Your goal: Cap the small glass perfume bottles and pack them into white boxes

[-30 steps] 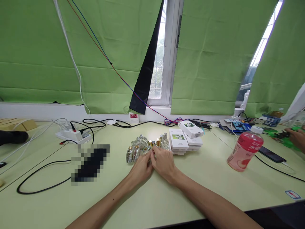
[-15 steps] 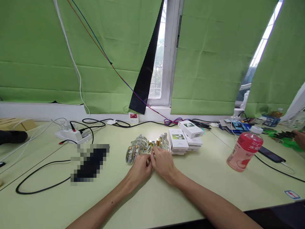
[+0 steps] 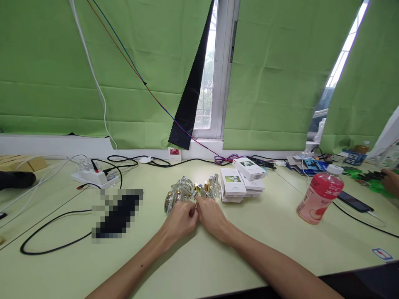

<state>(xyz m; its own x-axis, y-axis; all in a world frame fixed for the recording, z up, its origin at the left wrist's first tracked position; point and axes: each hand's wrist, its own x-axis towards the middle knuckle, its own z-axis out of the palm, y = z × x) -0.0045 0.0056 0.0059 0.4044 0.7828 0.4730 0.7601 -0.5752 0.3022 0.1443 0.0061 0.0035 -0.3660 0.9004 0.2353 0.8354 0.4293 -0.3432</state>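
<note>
Head view: the left hand and right hand meet, fingers curled, probably bracing each other; whether they grip anything I cannot tell. Small glass bottles cluster just beyond, seemingly for easy reach, left of white cartons with unreadably small print. Farther right, a pink peach-drink bottle shows 水.

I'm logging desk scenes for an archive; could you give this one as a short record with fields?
Left hand: curled, close beside the right hand
Held item: hidden by the fingers, cannot tell
Just beyond hands: small glass bottles, gold and silver tops among them
Right of bottles: stacked white boxes
Farther right: pink drink bottle, dark phone
Left side: white power strip with cables
Right edge: another person's hand, partly visible
Background: green curtains
</note>
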